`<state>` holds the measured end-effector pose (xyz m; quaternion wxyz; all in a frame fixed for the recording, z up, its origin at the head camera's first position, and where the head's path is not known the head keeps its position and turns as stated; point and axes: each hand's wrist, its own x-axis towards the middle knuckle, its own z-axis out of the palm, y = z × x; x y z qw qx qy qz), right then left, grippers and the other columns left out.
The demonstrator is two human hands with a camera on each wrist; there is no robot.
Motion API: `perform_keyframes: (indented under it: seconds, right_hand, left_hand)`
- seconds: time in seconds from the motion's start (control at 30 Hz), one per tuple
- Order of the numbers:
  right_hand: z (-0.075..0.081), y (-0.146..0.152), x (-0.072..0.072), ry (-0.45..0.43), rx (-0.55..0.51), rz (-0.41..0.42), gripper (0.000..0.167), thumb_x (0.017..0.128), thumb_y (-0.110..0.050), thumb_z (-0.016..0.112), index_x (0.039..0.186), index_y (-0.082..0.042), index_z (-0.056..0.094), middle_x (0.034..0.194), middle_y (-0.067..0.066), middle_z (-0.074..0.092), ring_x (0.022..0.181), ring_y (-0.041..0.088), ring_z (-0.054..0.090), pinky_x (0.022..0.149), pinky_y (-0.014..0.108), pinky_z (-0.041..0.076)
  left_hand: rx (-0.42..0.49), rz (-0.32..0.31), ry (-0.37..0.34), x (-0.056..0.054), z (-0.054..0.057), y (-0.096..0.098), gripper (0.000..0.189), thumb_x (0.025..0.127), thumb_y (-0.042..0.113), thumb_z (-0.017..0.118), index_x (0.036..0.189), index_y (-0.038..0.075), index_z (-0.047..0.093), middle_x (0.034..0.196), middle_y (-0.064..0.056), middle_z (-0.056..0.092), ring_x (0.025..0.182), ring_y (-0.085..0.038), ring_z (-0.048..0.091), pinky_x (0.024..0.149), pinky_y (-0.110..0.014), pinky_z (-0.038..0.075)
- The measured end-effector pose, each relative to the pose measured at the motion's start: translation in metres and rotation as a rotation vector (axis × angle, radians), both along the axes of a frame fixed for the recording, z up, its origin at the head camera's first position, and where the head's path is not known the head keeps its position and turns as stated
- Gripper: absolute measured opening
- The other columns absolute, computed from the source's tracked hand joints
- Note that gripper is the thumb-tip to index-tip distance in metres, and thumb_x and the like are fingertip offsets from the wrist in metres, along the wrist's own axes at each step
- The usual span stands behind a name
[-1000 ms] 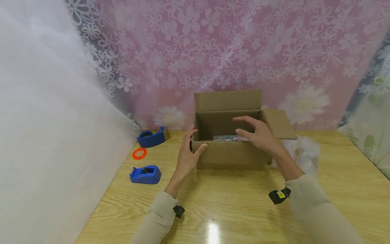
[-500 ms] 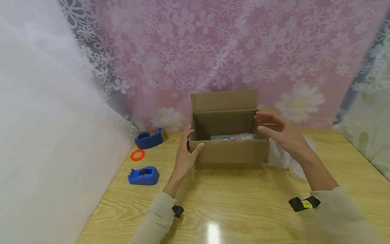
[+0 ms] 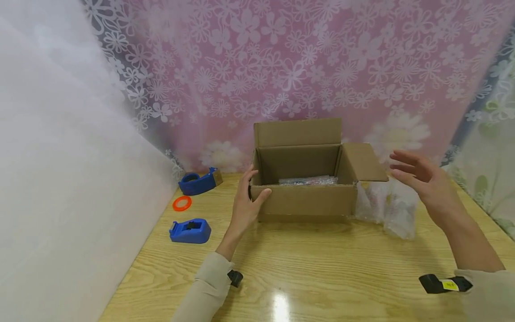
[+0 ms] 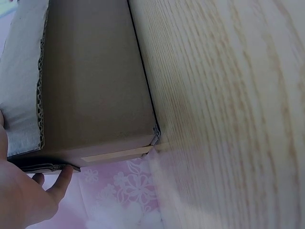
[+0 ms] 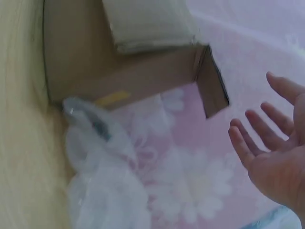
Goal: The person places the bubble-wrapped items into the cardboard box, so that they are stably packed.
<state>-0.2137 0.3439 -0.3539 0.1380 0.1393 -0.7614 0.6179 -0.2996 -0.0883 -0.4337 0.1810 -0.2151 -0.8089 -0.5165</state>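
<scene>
An open cardboard box (image 3: 307,203) stands on the table, its back flap raised and its right flap (image 3: 365,162) spread outward. Inside lies a flat item in clear bubble wrap (image 3: 309,180). My left hand (image 3: 246,201) grips the box's left end, thumb on the front and fingers round the side. The left wrist view shows those fingers (image 4: 61,183) at the end flap, beside the folded-down front flap (image 4: 21,81). My right hand (image 3: 426,190) hovers right of the box, holding nothing, fingers relaxed and spread. Bubble-wrapped bundles (image 5: 107,181) lie beside the box, below that hand.
At the table's left side are a blue tape gun (image 3: 199,182), an orange ring (image 3: 182,203) and a blue tape dispenser (image 3: 190,231). A flowered pink curtain (image 3: 297,67) hangs right behind the box. A white sheet (image 3: 72,156) borders the left.
My right hand has moved from over the box's opening out to the right, past the right flap. The left hand keeps its hold on the box.
</scene>
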Motion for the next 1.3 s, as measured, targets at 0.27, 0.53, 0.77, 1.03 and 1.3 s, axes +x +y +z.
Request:
perform_keyframes:
  seconds: [0.27, 0.53, 0.77, 1.03, 1.3]
  right_hand:
    - [-0.032, 0.031, 0.001, -0.203, 0.162, -0.192, 0.067, 0.108, -0.027, 0.059, 0.166, -0.033, 0.026, 0.157, -0.011, 0.04, 0.13, 0.004, 0.045, 0.125, 0.045, 0.028]
    - [-0.066, 0.045, -0.002, -0.39, 0.24, -0.243, 0.086, 0.106, -0.048, 0.058, 0.169, -0.018, 0.009, 0.17, 0.029, 0.006, 0.145, 0.06, 0.015, 0.109, 0.079, 0.026]
    - [-0.085, 0.05, -0.004, -0.476, 0.276, -0.241, 0.096, 0.106, -0.05, 0.056, 0.165, 0.003, 0.001, 0.163, 0.042, -0.007, 0.145, 0.067, 0.003, 0.105, 0.082, 0.028]
    - [-0.098, 0.05, -0.009, -0.567, 0.344, -0.252, 0.104, 0.104, -0.053, 0.057, 0.161, 0.011, -0.003, 0.157, 0.051, -0.005, 0.14, 0.071, 0.012, 0.102, 0.079, 0.036]
    - [-0.102, 0.046, -0.016, -0.607, 0.416, -0.271, 0.115, 0.1, -0.063, 0.056, 0.159, 0.012, -0.007, 0.153, 0.054, -0.003, 0.136, 0.073, 0.011, 0.096, 0.078, 0.039]
  left_hand:
    - [0.008, -0.01, 0.004, 0.001, 0.001, 0.0, 0.066, 0.101, 0.045, 0.068, 0.159, 0.032, 0.038, 0.171, 0.012, 0.022, 0.158, -0.018, 0.022, 0.125, -0.056, 0.029]
    - [0.009, -0.011, 0.006, 0.001, 0.001, 0.001, 0.066, 0.101, 0.041, 0.069, 0.158, 0.031, 0.038, 0.172, 0.009, 0.023, 0.158, -0.019, 0.024, 0.125, -0.056, 0.029]
    - [0.012, -0.003, -0.009, 0.002, 0.001, 0.0, 0.065, 0.101, 0.038, 0.07, 0.158, 0.031, 0.039, 0.17, 0.015, 0.023, 0.157, -0.018, 0.025, 0.125, -0.056, 0.029]
    - [0.009, -0.019, -0.002, 0.002, 0.002, 0.0, 0.067, 0.102, 0.037, 0.07, 0.159, 0.021, 0.039, 0.172, 0.005, 0.023, 0.158, -0.021, 0.023, 0.125, -0.056, 0.029]
    - [0.006, -0.017, -0.013, 0.0, 0.0, -0.001, 0.067, 0.102, 0.043, 0.068, 0.16, 0.029, 0.037, 0.172, 0.01, 0.021, 0.159, -0.018, 0.021, 0.127, -0.05, 0.027]
